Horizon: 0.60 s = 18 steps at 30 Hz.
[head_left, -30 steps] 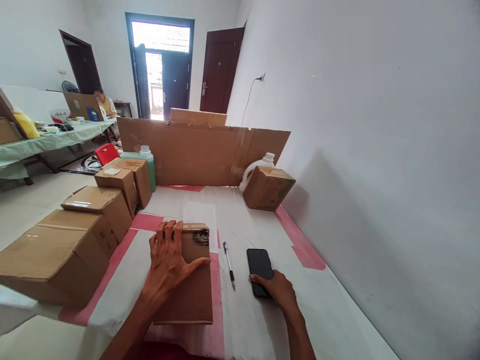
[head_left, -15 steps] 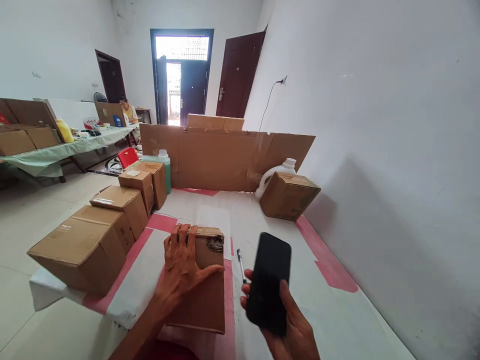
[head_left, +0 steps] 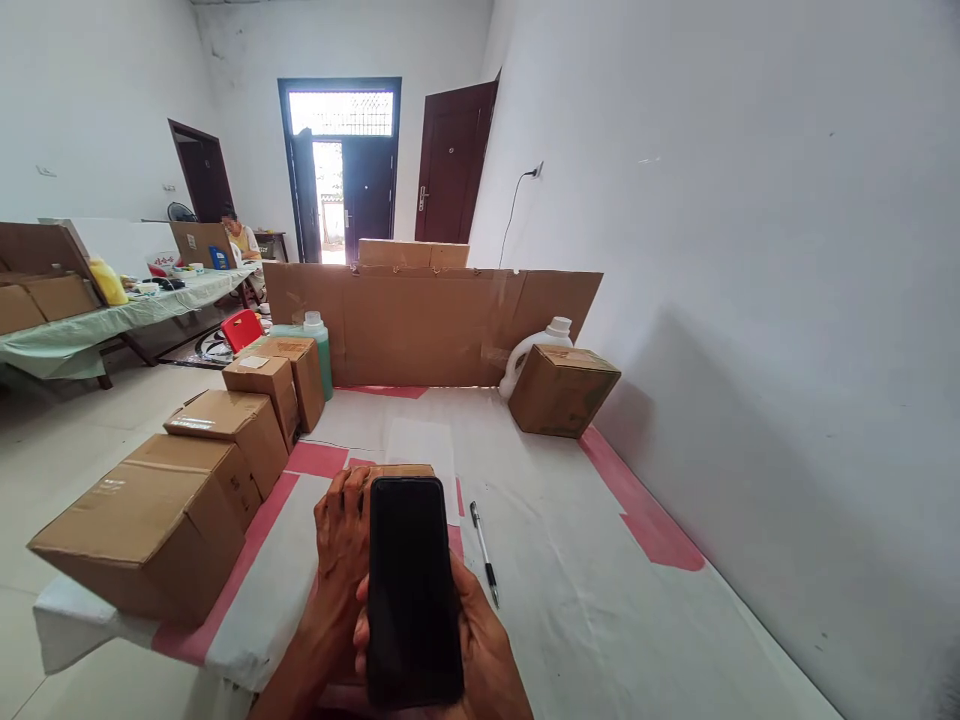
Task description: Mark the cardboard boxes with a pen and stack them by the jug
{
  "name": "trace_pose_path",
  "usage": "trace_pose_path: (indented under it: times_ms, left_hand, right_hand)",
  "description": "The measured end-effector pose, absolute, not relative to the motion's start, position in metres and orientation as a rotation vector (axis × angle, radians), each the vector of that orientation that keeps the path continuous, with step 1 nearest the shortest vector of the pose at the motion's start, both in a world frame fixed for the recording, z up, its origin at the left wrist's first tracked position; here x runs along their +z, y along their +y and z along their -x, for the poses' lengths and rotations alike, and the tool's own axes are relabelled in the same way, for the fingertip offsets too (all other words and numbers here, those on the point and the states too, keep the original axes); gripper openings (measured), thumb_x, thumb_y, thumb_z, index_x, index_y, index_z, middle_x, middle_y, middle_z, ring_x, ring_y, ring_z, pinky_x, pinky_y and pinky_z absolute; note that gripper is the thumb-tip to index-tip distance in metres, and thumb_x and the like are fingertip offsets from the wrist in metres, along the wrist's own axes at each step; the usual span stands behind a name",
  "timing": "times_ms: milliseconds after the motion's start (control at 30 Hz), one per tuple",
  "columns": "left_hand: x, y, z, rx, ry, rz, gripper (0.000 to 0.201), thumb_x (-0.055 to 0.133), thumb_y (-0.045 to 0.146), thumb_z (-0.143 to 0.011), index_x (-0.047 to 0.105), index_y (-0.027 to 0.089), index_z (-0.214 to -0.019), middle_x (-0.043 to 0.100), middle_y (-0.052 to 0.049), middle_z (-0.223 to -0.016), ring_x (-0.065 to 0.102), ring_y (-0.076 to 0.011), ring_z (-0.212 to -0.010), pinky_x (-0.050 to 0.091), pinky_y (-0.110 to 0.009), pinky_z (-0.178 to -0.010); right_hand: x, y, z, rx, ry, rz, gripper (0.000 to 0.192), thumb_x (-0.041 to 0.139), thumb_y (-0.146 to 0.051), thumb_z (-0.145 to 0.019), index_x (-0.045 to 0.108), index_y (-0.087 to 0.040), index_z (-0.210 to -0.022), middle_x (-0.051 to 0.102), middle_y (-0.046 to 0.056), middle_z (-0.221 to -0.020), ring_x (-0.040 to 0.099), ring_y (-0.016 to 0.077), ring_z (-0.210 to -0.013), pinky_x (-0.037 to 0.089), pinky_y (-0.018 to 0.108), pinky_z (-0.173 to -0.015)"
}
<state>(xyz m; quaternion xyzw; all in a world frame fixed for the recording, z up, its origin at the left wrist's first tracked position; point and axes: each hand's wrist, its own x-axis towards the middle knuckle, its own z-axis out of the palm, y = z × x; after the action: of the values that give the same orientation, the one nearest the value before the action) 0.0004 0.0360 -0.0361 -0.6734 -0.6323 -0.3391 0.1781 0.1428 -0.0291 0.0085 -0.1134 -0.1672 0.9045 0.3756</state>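
Note:
A black smartphone (head_left: 416, 590) is in my right hand (head_left: 484, 640), its dark screen facing me. The thumb side grips the right edge and fingertips show along the left edge. Behind the phone stands a cardboard box (head_left: 403, 469), mostly hidden; only its top edge shows plainly. My left hand (head_left: 341, 535) holds this box, fingers bent over its upper left part, with the thumb hidden by the phone. Just right of the phone, a pen (head_left: 484, 555) with a black grip lies on the white-covered table (head_left: 600, 600), touched by neither hand.
Several cardboard boxes (head_left: 135, 510) line the table's left edge, with a green-liquid bottle (head_left: 318, 350) behind them. A tilted box (head_left: 566, 390) leans by a white jug (head_left: 525, 355) at back right. A cardboard panel (head_left: 427, 325) spans the back. A person (head_left: 240, 238) sits far left.
My right hand has brought the phone leftward, in front of the box, covering most of it. The left hand stays on the box. The view has shifted slightly.

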Motion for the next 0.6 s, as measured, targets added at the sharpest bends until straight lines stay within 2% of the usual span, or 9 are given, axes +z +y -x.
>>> trace_pose_path:
  times_ms: [133, 333, 433, 600]
  left_hand:
    - [-0.033, 0.037, -0.008, -0.972, -1.809, 1.844, 0.042, 0.046, 0.021, -0.097, 0.062, 0.030, -0.135, 0.068, -0.011, -0.129, 0.054, -0.0301, -0.129, 0.047, -0.045, -0.101]
    - [-0.023, 0.029, -0.013, -0.919, -1.800, 1.854, 0.040, 0.050, 0.021, -0.097, 0.061, 0.024, -0.135, 0.066, -0.013, -0.130, 0.053, -0.0324, -0.128, 0.044, -0.046, -0.101]
    - [-0.019, 0.026, -0.013, -0.875, -1.804, 1.886, 0.046, 0.052, 0.021, -0.095, 0.057, 0.022, -0.141, 0.063, -0.015, -0.132, 0.050, -0.0338, -0.131, 0.044, -0.046, -0.102]
    - [-0.024, 0.028, -0.007, -0.853, -1.801, 1.931, 0.049, 0.053, 0.022, -0.094, 0.055, 0.025, -0.143, 0.060, -0.013, -0.138, 0.048, -0.0333, -0.134, 0.045, -0.045, -0.102]
  right_hand:
    - [0.018, -0.028, -0.146, 2.200, -0.451, 0.339, 0.066, 0.057, -0.073, -0.088, 0.078, -0.013, -0.106, 0.076, 0.016, -0.092, 0.072, 0.0292, -0.082, 0.058, 0.046, -0.077]
    - [0.027, -0.028, -0.154, 2.190, -0.512, 0.376, 0.058, 0.056, -0.066, -0.094, 0.078, -0.015, -0.108, 0.076, 0.016, -0.098, 0.073, 0.0277, -0.082, 0.058, 0.047, -0.079]
    - [0.025, -0.028, -0.152, 2.173, -0.475, 0.370, 0.057, 0.061, -0.066, -0.090, 0.077, -0.016, -0.113, 0.077, 0.015, -0.099, 0.073, 0.0290, -0.084, 0.058, 0.048, -0.079]
    - [0.029, -0.031, -0.151, 2.160, -0.426, 0.449, 0.057, 0.070, -0.062, -0.085, 0.074, -0.016, -0.119, 0.079, 0.014, -0.098, 0.074, 0.0306, -0.088, 0.059, 0.049, -0.080]
